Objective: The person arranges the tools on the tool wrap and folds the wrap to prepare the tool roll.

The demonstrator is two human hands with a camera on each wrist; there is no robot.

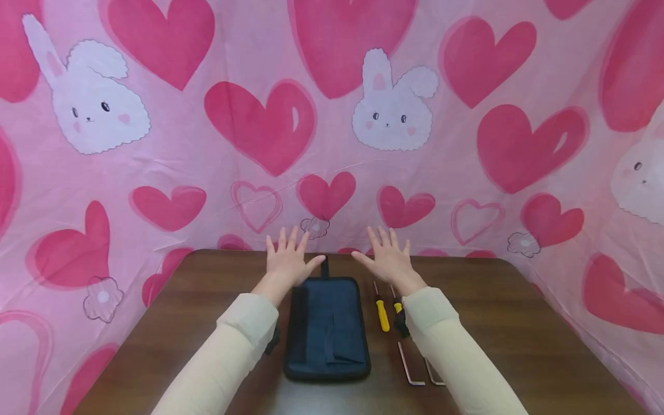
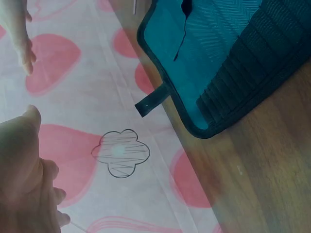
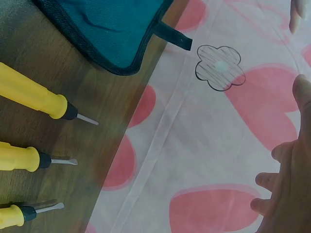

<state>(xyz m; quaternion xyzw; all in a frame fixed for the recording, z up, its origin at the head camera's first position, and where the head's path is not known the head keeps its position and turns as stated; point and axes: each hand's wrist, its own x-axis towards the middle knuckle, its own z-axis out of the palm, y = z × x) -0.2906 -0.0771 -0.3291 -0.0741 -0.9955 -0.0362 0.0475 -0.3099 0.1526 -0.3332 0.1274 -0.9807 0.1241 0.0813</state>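
Note:
Both hands are held out over the far edge of the table with nothing in them. My left hand has its fingers spread, just beyond the far left corner of a dark blue tool pouch with black edging. Opposite it, my right hand is spread the same way, over the screwdrivers' far ends. The left wrist view shows slots along one side of the pouch and a short strap. Three yellow-handled screwdrivers lie beside it in the right wrist view, tips pointing away.
Two L-shaped hex keys lie to the right of the pouch, one partly hidden by the right sleeve. The brown wooden table ends at a pink cloth backdrop with hearts and rabbits.

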